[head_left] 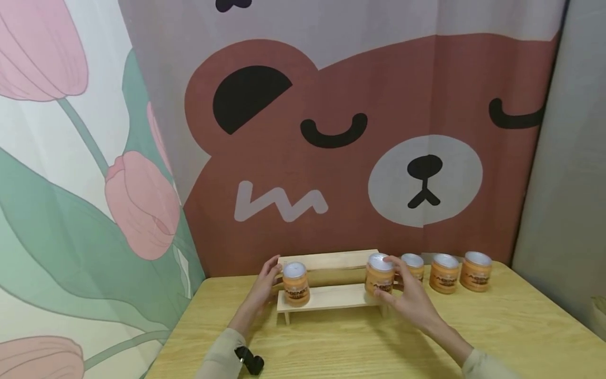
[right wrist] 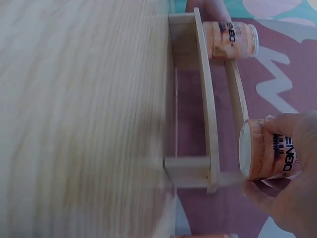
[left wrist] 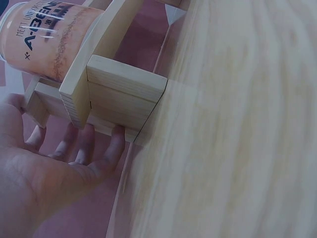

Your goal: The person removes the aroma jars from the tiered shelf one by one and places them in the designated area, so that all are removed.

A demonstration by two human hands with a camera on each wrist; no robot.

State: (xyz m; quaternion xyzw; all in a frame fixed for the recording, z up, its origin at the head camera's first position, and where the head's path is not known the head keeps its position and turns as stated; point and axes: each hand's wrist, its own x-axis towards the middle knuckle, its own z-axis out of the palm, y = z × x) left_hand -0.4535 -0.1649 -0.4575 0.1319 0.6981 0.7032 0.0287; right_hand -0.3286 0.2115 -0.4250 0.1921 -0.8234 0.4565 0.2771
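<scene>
A two-tier wooden display rack [head_left: 331, 298] stands on the table, its back board higher than its front one. On the front board's left end sits an upright orange can [head_left: 296, 287] with a silvery lid. My left hand [head_left: 266, 283] holds the rack's left end; its bent fingers lie against the end panel [left wrist: 119, 94] in the left wrist view. With thumb and fingers, my right hand [head_left: 411, 300] grips a second orange can [head_left: 379, 276] over the rack's right end. In the right wrist view, this can's pale base [right wrist: 244, 150] shows apart from the front board [right wrist: 207, 99].
Right of the rack, three more orange cans stand in a row: one partly behind my right hand [head_left: 413, 266], a middle can [head_left: 444, 275] and an end can [head_left: 476, 272]. A curtain with a printed bear [head_left: 341, 195] hangs behind the wooden table [head_left: 331, 347].
</scene>
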